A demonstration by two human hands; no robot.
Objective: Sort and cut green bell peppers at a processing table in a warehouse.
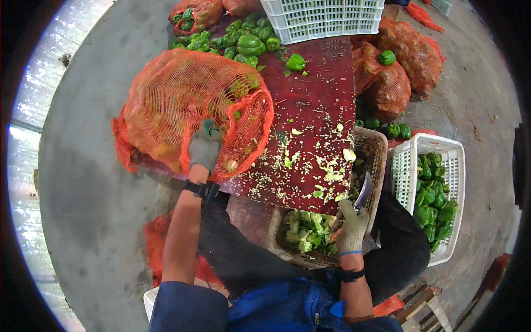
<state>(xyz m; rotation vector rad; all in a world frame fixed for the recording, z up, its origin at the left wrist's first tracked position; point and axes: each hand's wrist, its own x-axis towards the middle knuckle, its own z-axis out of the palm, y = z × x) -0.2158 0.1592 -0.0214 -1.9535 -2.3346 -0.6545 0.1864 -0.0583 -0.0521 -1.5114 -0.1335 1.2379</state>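
Observation:
A large orange mesh bag (171, 105) full of green peppers lies on the left of the dark red table, its mouth facing right. My left hand (204, 150), in a grey glove with teal fingertips, is closed on the bag's netting near that mouth; the mesh partly covers its fingers. Over the table's front right corner, my gloved right hand (352, 226) grips a knife (363, 191), its curved blade pointing up. Pale seeds and pepper scraps (330, 169) litter the table (310, 99). Below the right hand, a brown crate (375, 149) holds green trimmings (310, 229).
Loose green peppers (251, 44) are heaped at the far left of the table, beside a white crate (323, 22). More filled mesh bags (381, 83) stand beyond its right edge. On the right, another white crate (454, 193) holds green peppers (434, 202). My legs are under the table's front edge.

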